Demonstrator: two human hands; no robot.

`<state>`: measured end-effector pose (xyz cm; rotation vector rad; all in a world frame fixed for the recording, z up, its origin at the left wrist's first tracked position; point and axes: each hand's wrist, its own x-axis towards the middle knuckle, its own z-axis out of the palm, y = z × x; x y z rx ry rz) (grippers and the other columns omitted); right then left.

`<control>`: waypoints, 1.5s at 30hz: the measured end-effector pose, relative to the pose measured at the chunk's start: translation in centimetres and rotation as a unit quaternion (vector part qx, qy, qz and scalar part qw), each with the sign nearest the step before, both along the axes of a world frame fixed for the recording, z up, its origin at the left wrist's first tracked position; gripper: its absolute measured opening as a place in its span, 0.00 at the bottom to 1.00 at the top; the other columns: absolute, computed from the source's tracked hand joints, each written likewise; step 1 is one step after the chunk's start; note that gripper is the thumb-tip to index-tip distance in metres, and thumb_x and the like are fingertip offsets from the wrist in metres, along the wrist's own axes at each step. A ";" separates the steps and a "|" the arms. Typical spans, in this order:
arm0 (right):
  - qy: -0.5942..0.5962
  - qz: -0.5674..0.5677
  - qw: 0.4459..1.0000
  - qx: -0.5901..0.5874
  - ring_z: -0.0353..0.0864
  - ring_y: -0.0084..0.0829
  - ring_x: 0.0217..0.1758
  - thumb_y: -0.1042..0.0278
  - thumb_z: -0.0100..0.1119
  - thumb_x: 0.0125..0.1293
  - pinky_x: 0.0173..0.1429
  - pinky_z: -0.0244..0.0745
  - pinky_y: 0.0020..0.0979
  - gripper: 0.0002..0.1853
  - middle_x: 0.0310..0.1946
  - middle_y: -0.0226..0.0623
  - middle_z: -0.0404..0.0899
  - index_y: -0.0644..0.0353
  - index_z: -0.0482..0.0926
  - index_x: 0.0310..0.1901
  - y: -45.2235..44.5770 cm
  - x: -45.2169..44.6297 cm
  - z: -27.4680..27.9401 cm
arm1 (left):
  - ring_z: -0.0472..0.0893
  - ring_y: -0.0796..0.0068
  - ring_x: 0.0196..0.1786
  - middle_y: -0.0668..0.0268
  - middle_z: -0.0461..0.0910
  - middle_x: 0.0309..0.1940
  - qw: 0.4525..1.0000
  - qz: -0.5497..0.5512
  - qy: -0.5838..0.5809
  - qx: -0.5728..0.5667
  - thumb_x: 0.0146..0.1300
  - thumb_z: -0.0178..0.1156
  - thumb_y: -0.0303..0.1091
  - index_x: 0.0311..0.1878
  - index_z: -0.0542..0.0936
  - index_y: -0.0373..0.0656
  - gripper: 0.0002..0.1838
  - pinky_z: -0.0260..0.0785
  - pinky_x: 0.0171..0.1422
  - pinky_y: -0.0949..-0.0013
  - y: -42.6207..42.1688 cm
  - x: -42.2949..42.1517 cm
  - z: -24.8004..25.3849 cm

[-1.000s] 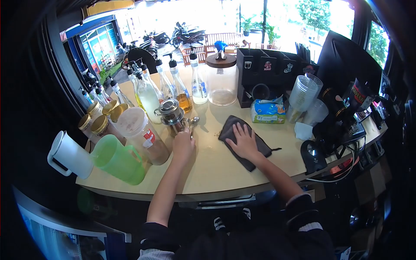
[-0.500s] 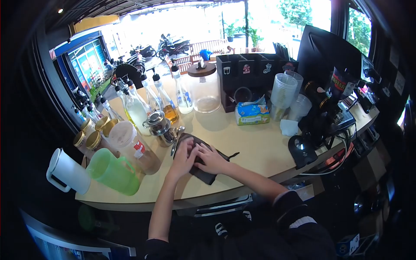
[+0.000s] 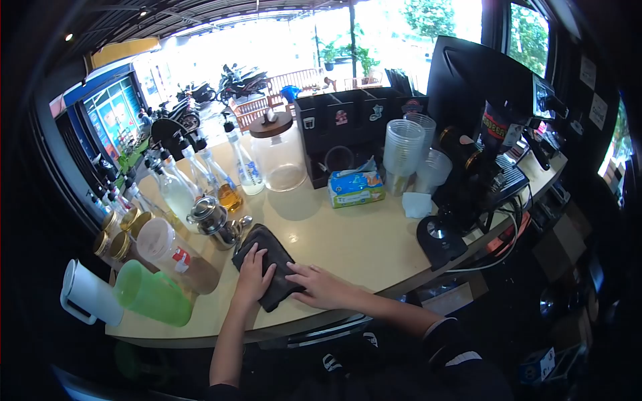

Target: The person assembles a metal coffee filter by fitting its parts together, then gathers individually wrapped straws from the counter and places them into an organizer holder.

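Observation:
A flat dark item [image 3: 269, 247], like a folded cloth or a soft pouch, lies at a slant on the wooden counter. My left hand [image 3: 253, 277] rests on its left part with the fingers spread. Against its right edge is my right hand [image 3: 322, 287], fingers stretched out and the fingertips touching it. Just beyond the item's far end stands a metal drip filter [image 3: 209, 215] on a vessel, with a spoon [image 3: 245, 222] beside it.
On the left stand a clear pitcher [image 3: 177, 257] of brown contents, a green pitcher [image 3: 154, 294] and a white jug [image 3: 90, 294]. Pump bottles [image 3: 242, 160] and a glass jar [image 3: 277, 160] line the back. Tissues [image 3: 356, 190], plastic cups [image 3: 403, 147] and a black machine [image 3: 461, 167] are farther right.
My hands were close together over the middle of the dark item; now they are apart on it. The item looks flatter and smoother, and its loose strap no longer shows. The view has shifted.

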<state>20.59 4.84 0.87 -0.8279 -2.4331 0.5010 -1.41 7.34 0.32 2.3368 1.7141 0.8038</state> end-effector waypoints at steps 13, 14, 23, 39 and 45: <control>0.083 -0.419 0.896 0.124 0.66 0.44 0.57 0.74 0.57 0.52 0.60 0.63 0.42 0.31 0.51 0.48 0.68 0.60 0.63 0.61 14.8 13.3 1.4 | 0.62 0.57 0.61 0.58 0.62 0.55 0.995 0.073 0.050 -0.050 0.46 0.62 0.44 0.56 0.68 0.48 0.31 0.53 0.63 0.55 1.4 1.3 1.5; 0.077 -0.406 0.905 0.106 0.70 0.42 0.51 0.75 0.57 0.52 0.55 0.66 0.41 0.26 0.45 0.45 0.70 0.60 0.67 0.55 15.1 13.3 1.7 | 0.61 0.59 0.61 0.59 0.61 0.56 0.995 0.077 0.050 -0.030 0.47 0.62 0.44 0.57 0.67 0.48 0.31 0.49 0.64 0.56 1.3 1.3 1.0; 0.162 -0.267 0.947 0.079 0.76 0.44 0.39 0.79 0.54 0.52 0.42 0.71 0.43 0.07 0.35 0.42 0.72 0.62 0.72 0.35 16.0 7.0 7.3 | 0.61 0.60 0.61 0.59 0.61 0.58 0.996 0.069 0.062 0.018 0.53 0.58 0.46 0.59 0.66 0.48 0.30 0.49 0.66 0.56 0.4 1.3 0.6; 0.054 -0.363 0.922 0.125 0.78 0.48 0.32 0.79 0.55 0.54 0.36 0.71 0.43 0.04 0.26 0.52 0.76 0.69 0.74 0.32 15.1 12.9 7.8 | 0.61 0.60 0.61 0.59 0.61 0.58 0.995 0.075 0.064 0.008 0.53 0.57 0.46 0.59 0.66 0.47 0.30 0.48 0.65 0.58 0.4 1.4 0.9; 0.180 -0.228 0.957 0.009 0.77 0.45 0.28 0.80 0.54 0.54 0.32 0.69 0.38 0.05 0.25 0.52 0.75 0.70 0.71 0.32 15.1 7.3 10.4 | 0.61 0.60 0.61 0.59 0.61 0.58 0.995 0.079 0.057 0.015 0.53 0.57 0.46 0.58 0.67 0.47 0.29 0.49 0.65 0.58 0.4 1.3 0.7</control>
